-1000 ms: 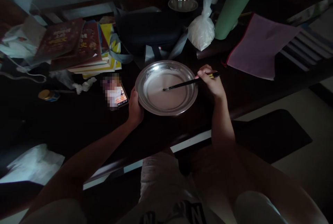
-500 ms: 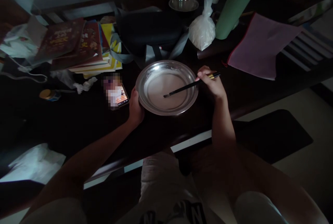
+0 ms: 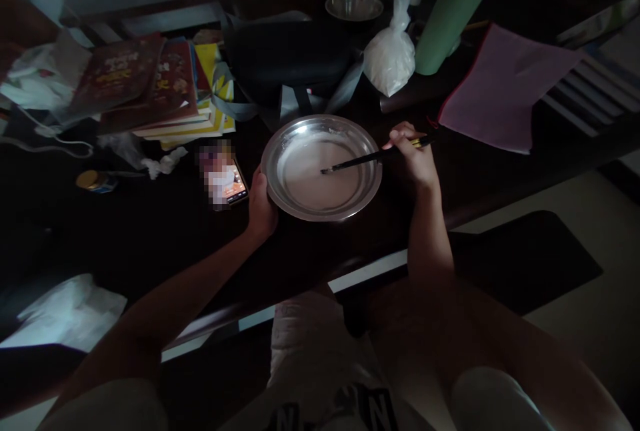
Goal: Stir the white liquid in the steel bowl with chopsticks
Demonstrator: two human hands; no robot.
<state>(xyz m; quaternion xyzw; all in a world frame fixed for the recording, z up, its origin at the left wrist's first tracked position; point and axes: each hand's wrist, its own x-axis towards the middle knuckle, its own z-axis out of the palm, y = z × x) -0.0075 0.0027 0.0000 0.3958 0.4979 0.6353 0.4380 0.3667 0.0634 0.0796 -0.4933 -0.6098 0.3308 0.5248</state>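
A round steel plate point(image 3: 280, 144) holding a thin whitish liquid sits on the dark table point(image 3: 150, 231) in front of me. My left hand point(image 3: 261, 204) grips the plate's left rim. My right hand point(image 3: 414, 157) is closed on dark chopsticks point(image 3: 360, 161) at the plate's right side. Their tips rest in the liquid near the plate's middle.
A lit phone point(image 3: 225, 181) lies just left of the plate. Stacked books point(image 3: 150, 84) are at the far left, with a dark bag point(image 3: 285, 57), a white plastic bag point(image 3: 390, 57), a small steel bowl point(image 3: 354, 7), a green cylinder point(image 3: 450, 11) and a pink folder point(image 3: 500, 91) behind.
The chopstick tips swept around inside the plate, down toward me and then back up and to the right, my right hand shifting right with them. My left hand stayed on the rim.
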